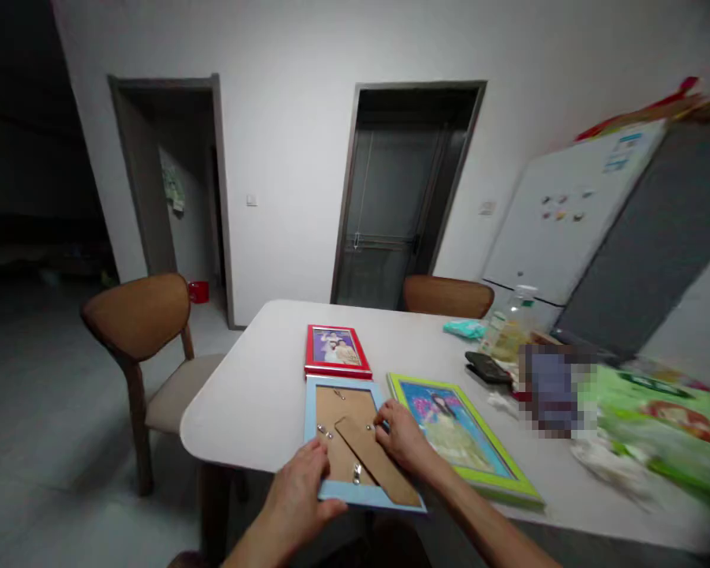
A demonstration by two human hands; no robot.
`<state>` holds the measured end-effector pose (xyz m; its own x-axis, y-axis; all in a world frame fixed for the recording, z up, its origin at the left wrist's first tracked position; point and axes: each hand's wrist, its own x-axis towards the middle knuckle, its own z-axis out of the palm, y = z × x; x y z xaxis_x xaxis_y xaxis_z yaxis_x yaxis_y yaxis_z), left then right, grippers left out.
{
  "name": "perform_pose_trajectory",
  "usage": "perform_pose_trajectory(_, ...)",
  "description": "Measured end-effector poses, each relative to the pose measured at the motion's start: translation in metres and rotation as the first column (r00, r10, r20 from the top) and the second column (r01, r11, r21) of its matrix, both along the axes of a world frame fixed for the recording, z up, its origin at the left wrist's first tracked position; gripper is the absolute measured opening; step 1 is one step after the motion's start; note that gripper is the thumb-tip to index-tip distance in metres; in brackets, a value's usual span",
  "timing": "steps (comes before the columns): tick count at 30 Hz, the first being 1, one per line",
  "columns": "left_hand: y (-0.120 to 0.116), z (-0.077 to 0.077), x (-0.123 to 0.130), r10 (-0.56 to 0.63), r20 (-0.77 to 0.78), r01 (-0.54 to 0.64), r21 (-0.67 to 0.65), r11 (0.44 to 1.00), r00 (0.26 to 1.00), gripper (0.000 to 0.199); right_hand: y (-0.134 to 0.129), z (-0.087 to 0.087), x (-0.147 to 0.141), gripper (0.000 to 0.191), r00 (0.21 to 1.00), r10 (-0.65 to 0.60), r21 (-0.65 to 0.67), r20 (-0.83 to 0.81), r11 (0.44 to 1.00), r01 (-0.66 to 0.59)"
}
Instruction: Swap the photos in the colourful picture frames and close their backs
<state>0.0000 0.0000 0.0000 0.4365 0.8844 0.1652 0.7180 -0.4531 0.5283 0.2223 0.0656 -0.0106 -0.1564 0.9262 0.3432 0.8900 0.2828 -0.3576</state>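
Note:
A light blue picture frame [311, 410] lies face down at the near table edge, its brown backing board [331, 406] showing. Small metal clips [356, 473] sit around the board, and a brown stand leg [379, 465] slants across it to the lower right. My left hand [299, 489] grips the frame's lower left corner, thumb along the bottom edge and fingers on the left side. With bent fingers, my right hand [403, 434] holds the right side, fingertips beside a metal clip. Touching the far edge is a red picture frame [337, 369], face up. A lime green picture frame [497, 442] lies face up under my right forearm.
On the white table [242, 394], the right side holds a black wallet-like item [486, 368], a clear bottle [509, 323], a teal packet [465, 328] and green plastic bags [656, 418]. Brown chairs stand left [139, 315] and behind [448, 294]. A white fridge [568, 213] is at right.

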Motion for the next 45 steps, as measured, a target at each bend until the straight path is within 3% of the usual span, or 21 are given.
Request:
perform_pose_trajectory(9, 0.003, -0.009, 0.0, -0.017, 0.066, 0.014, 0.036, 0.999, 0.998, 0.041, -0.013, 0.01, -0.006, 0.018, 1.0, -0.014, -0.013, -0.002, 1.0, 0.014)
perform_pose_trajectory(13, 0.003, -0.009, -0.001, -0.004, 0.065, 0.002, 0.025, 1.0, 0.998, 0.042, -0.016, 0.017, -0.036, 0.023, 0.994, 0.086, 0.029, -0.066, 0.996, -0.084)
perform_pose_trajectory(16, 0.004, -0.009, -0.001, -0.003, 0.076, 0.001, 0.022, 1.0, 0.997, 0.047, -0.012, 0.019, -0.064, 0.023, 0.984, 0.162, -0.036, -0.072, 0.986, -0.165)
perform_pose_trajectory(21, 0.004, -0.009, -0.001, -0.01, 0.117, 0.007, 0.027, 1.0, 0.993, 0.06, -0.001, 0.016, -0.083, 0.018, 0.984, 0.177, -0.055, -0.001, 0.983, -0.177)
perform_pose_trajectory(27, 0.005, -0.011, -0.002, -0.016, 0.114, 0.013, 0.034, 0.999, 0.993, 0.049, -0.004, 0.016, -0.086, 0.021, 0.971, 0.236, -0.058, 0.032, 0.971, -0.234)
perform_pose_trajectory(32, 0.004, -0.013, -0.002, 0.008, 0.116, -0.011, 0.023, 1.0, 0.993, 0.05, -0.015, 0.029, -0.066, 0.022, 0.961, 0.251, -0.096, -0.114, 0.96, -0.263)
perform_pose_trajectory(34, 0.004, -0.013, -0.002, 0.012, 0.11, -0.014, 0.019, 1.0, 0.994, 0.047, -0.022, 0.037, -0.05, 0.02, 0.942, 0.282, -0.171, -0.18, 0.934, -0.312)
perform_pose_trajectory(37, 0.003, -0.012, -0.002, 0.012, 0.102, -0.013, 0.012, 1.0, 0.995, 0.043, -0.036, 0.045, -0.031, 0.017, 0.907, 0.346, -0.338, -0.239, 0.846, -0.412)
perform_pose_trajectory(39, 0.003, -0.011, -0.002, 0.02, 0.092, -0.02, 0.004, 1.0, 0.996, 0.047, -0.043, 0.046, -0.027, 0.018, 0.896, 0.362, -0.363, -0.257, 0.823, -0.437)
perform_pose_trajectory(45, 0.002, -0.007, -0.001, 0.022, 0.093, -0.022, -0.006, 1.0, 0.995, 0.05, -0.048, 0.03, -0.035, 0.012, 0.907, 0.331, -0.256, -0.259, 0.882, -0.395)
